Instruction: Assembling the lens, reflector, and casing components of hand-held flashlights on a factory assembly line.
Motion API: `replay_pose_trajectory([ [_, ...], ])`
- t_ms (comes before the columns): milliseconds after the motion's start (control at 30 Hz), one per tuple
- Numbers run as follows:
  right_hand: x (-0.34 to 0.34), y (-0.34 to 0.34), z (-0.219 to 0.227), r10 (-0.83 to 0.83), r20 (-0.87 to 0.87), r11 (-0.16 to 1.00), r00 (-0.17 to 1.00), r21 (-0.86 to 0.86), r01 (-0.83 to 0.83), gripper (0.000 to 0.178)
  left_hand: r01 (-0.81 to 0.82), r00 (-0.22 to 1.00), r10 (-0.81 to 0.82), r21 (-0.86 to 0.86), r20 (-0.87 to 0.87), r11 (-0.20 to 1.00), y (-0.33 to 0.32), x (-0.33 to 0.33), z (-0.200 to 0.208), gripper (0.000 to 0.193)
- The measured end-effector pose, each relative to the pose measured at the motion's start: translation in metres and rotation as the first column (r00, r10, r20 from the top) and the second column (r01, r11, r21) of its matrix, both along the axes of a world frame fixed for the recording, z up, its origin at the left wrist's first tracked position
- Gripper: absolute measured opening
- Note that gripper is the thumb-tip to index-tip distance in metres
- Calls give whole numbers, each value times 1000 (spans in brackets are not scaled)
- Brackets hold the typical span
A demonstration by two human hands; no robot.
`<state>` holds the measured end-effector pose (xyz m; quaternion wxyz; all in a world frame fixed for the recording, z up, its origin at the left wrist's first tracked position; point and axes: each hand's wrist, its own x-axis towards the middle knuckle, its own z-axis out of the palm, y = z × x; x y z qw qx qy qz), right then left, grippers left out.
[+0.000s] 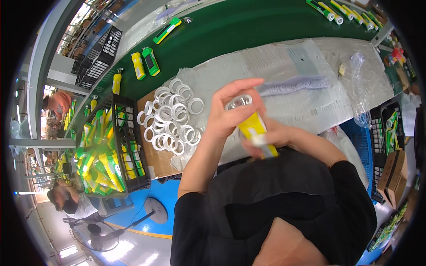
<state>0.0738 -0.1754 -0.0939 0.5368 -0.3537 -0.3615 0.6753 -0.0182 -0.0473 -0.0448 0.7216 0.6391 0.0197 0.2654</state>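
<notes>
Both of my hands hold a yellow flashlight (253, 126) above the table, its round clear head tilted up and away from me. My left hand (225, 108) is closed around the head end, thumb across its rim and index finger stretched past it. Lower down, my right hand (271, 135) wraps the body; its fingers are partly smeared by motion. A white ring seems to sit at the head, though my fingers partly hide it. Left of my left hand lies a loose pile of white rings (166, 106). Beyond my hands, a row of thin clear discs (295, 86) lies on the table covering.
A black crate (133, 146) at the left is full of green and yellow flashlights (104, 164). Several more flashlights lie on the green surface (213, 42) at the back. Crumpled clear plastic (358, 84) lies at the right, near a blue crate (361, 142). A fan (95, 232) stands lower left.
</notes>
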Motion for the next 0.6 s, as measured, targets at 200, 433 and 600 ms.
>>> replay_pose_trajectory([
  [200, 5, 0, 18, 360, -339, 925, 869, 13, -379, 42, 357, 917, -342, -42, 203, 933, 2, 2, 11, 49],
  [433, 0, 15, 21, 56, -216, 998, 975, -13, -60, 46, 209, 970, -175, -214, 170, 954, 12, -8, 17, 37],
  [600, 8, 0, 17, -36, 257, 996, 966, 88, 13, 38, 404, 856, -363, -39, 368, 914, 1, -7, 25, 22],
])
